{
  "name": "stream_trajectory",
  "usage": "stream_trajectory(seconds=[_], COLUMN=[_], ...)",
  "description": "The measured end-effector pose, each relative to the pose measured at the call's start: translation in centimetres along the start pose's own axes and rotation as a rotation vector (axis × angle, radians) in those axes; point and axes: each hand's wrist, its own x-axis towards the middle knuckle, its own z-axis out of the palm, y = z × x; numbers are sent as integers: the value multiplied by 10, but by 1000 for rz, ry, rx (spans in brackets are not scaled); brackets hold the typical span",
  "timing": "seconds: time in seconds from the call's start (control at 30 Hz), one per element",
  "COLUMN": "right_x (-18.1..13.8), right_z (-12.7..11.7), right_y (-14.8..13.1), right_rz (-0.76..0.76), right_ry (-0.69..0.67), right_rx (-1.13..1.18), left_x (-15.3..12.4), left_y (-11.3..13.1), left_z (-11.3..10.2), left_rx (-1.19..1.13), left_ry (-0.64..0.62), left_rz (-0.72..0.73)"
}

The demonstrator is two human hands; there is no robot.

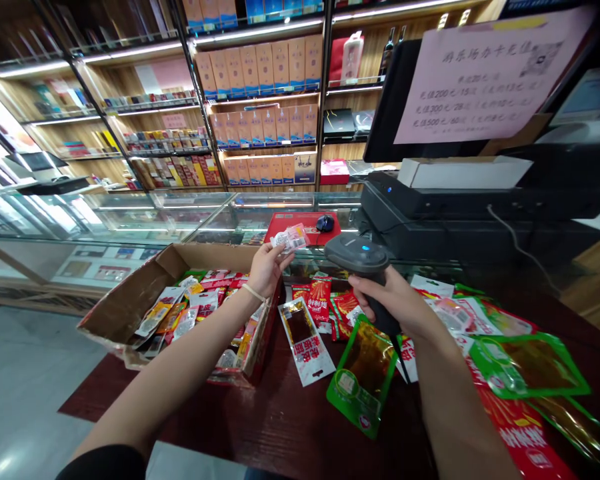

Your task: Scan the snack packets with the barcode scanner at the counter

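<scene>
Scanner (357,257) in R hand (397,300), sm. packet (296,237) in L hand (266,272)

Your L hand, approx. ctr of frame, has thumb & fingers pinched on the sm. packet, pink/clear, held up just L of the scanner, not touching it. Your R hand, R of ctr, is curled round the scanner's handle; blue light on top. Cardboard box (126,293) w/ assorted packets, L of ctr. Green-edged packet (365,373), lower ctr-right on the dark tabletop (280,427), white packet (307,350) just L of it. Mouse (325,223) on red mat (279,225), ctr.
</scene>
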Motion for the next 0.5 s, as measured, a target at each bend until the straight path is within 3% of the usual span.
stream_trajectory(seconds=[0.2, 0.4, 0.5], right_x=[-2, -2, -4], right_z=[4, -1, -11], right_y=[-3, -3, -7], right_rz=[64, 12, -14], right_ry=[-2, 25, 110], right_rx=[-183, -56, 59], left_x=[4, 0, -5], left_y=[0, 0, -5], left_z=[0, 0, 0], left_rx=[-12, 46, 167], left_ry=[-13, -15, -65], left_rz=[24, 11, -54])
